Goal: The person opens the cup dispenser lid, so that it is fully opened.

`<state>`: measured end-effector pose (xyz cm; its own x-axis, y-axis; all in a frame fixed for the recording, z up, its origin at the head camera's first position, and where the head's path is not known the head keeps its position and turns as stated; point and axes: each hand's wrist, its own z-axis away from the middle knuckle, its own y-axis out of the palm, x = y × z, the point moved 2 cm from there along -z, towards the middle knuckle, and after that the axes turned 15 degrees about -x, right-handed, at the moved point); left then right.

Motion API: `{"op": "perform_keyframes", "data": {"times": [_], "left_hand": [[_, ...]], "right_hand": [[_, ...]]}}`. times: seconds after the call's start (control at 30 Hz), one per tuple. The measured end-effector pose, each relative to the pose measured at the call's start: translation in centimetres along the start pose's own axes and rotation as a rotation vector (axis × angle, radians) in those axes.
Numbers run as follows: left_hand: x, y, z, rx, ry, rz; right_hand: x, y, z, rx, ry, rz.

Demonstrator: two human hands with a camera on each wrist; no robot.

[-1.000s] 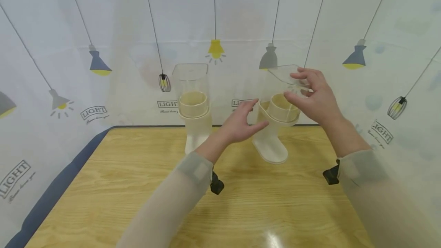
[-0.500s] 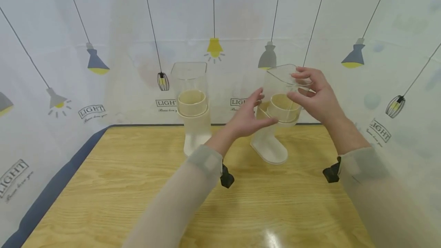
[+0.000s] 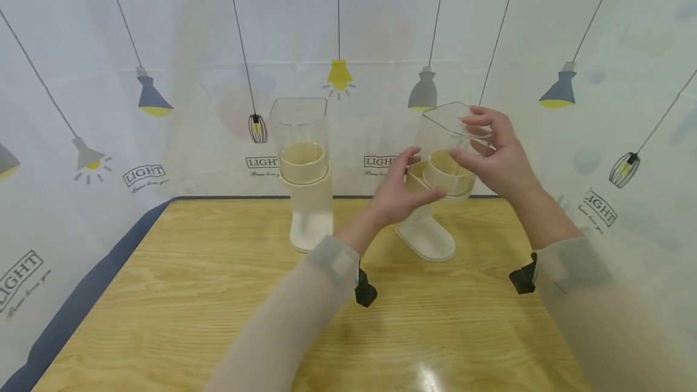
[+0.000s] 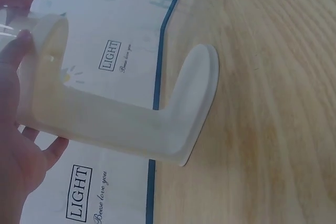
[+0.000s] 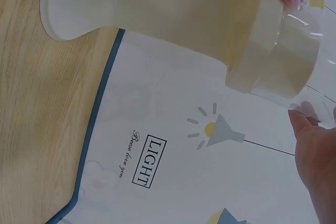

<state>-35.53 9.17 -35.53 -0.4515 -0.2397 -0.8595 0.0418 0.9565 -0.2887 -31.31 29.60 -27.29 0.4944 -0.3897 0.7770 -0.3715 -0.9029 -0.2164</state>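
On the right of the table stands a cream L-shaped stand (image 3: 427, 239) with a flat foot, topped by a clear container (image 3: 443, 129). Inside the container shows a cream ring (image 3: 448, 168). My left hand (image 3: 400, 192) grips the stand's wide top from the left, thumb across its front. In the left wrist view the fingers wrap round that top (image 4: 50, 61). My right hand (image 3: 503, 156) holds the container by its upper right side, between thumb and fingers. In the right wrist view the thumb (image 5: 299, 124) lies against the clear wall.
A matching cream stand (image 3: 313, 210) with a clear container (image 3: 299, 120) stands upright to the left, near the table's back edge. Behind both hangs a white cloth (image 3: 218, 47) printed with lamps. The wooden table (image 3: 190, 295) extends toward me.
My left hand has moved right and closed round the stand's top. The right hand stays at the clear container, which keeps nearly the same place.
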Motion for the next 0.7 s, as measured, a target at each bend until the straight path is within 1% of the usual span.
{"op": "perform_keyframes", "data": {"times": [0.2,0.43,0.53,0.7], "left_hand": [[0.2,0.6,0.9,-0.047,0.008,0.043],[0.5,1.3,1.7,-0.13,0.01,0.06],[0.5,1.6,2.0,-0.157,-0.013,0.082],[0.4,2.5,2.3,-0.18,-0.043,0.105]], "right_hand": [[-0.2,0.2,0.3,-0.013,0.001,-0.033],[-0.2,0.5,0.6,-0.021,0.007,-0.019],[-0.2,0.7,0.7,-0.037,0.025,-0.02],[0.0,1.2,1.3,-0.056,0.092,0.061]]}}
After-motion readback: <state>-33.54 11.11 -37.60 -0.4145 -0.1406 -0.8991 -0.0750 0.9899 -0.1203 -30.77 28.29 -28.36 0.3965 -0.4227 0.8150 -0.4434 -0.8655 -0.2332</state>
